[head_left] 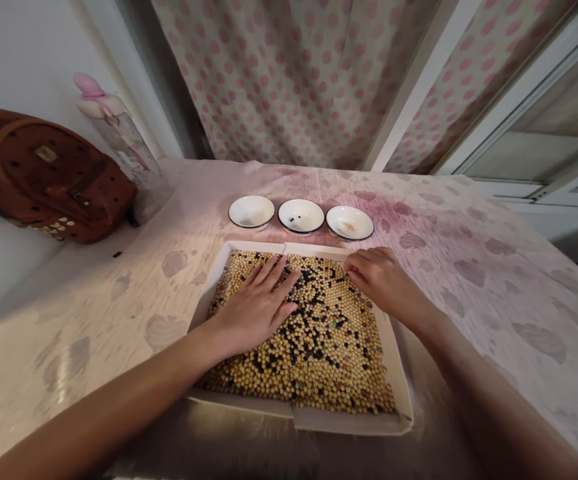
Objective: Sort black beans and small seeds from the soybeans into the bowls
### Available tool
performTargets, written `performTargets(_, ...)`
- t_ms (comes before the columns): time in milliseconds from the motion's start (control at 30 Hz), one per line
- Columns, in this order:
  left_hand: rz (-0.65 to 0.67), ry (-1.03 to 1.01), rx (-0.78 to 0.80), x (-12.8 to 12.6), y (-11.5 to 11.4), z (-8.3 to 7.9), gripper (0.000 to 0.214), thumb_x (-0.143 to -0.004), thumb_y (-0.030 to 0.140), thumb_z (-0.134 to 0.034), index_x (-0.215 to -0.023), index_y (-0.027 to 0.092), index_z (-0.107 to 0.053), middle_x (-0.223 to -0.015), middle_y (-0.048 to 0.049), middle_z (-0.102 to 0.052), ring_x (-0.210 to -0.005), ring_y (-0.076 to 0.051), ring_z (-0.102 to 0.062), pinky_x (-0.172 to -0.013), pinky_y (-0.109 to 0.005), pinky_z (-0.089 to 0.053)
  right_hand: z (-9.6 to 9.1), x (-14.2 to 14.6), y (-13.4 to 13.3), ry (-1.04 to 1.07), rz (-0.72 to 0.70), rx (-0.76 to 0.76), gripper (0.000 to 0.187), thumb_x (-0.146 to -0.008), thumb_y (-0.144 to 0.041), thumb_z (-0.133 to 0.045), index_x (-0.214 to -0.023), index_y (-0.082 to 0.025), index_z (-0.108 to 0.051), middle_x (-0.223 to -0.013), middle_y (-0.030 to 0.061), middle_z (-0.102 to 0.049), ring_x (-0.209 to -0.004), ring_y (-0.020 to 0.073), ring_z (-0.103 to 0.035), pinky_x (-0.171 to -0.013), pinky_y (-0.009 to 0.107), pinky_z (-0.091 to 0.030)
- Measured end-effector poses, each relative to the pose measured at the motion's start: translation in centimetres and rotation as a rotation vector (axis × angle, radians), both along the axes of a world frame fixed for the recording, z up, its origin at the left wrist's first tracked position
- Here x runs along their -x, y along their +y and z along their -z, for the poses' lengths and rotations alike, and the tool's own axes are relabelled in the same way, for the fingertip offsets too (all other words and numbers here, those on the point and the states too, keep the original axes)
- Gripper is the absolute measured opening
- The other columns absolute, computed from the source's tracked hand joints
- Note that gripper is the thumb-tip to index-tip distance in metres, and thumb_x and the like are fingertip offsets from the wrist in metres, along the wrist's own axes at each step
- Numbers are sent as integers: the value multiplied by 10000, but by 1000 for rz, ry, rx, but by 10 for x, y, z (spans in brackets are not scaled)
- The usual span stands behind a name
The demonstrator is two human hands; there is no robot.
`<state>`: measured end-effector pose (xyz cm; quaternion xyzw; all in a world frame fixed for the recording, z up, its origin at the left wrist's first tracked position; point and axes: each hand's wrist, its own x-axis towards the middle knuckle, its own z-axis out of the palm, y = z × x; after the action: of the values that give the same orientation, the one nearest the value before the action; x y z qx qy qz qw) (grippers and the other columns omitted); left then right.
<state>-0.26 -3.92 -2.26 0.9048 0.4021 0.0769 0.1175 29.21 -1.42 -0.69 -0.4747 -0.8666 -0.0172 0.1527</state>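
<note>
Left hand (253,310) lies flat on pale yellow soybeans mixed with black beans (329,360) in a shallow white cardboard tray (399,380); right hand (383,283) rests on the beans at the far edge. Three round white bowls (301,215) stand beyond.

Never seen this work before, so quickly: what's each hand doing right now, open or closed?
Left hand: open, fingers spread, palm down on the soybeans, holding nothing.
Right hand: loosely curled over them, nothing visible in it; open or shut cannot be told.

Three white black-rimmed bowls (301,215) at twelve o'clock, one white cardboard tray (351,421)
One left hand (253,310), one right hand (383,283) on it; one brown studded leather backpack (49,177) at ten o'clock.
</note>
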Motion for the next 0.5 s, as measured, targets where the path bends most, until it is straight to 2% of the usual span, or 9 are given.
performTargets(167, 1, -25, 19, 1, 1, -4, 562, -1085, 492, -311, -1608, 289, -308, -1705, -60, -178, -1575, -325, -116, -1267, -557, -225, 0, 1, 0, -72, 16, -14, 240, -955, -123, -425, -825, -207, -609, -807, 62, -649, -781, 217, -604, -820, 408, -429)
performTargets(300, 4, -24, 34, 2, 3, -9, 549, -1095, 426, -279, -1601, 221, -332, -1697, -88, -204, -1577, -307, -121, -1277, -551, -208, -1, 2, 0, -112, 26, -21, 227, -963, -128, -441, -832, -192, -615, -818, 76, -650, -790, 229, -607, -827, 415, -428)
performTargets(500, -59, -143, -5, 10, 5, -20, 426, -1081, 331, -351, -1411, 201, -589, -1643, -95, -355, -1534, -302, -291, -1248, -536, -321, 1, 1, -1, -85, 27, -40, 219, -974, -138, -445, -851, -200, -616, -820, 68, -653, -798, 234, -602, -818, 412, -428)
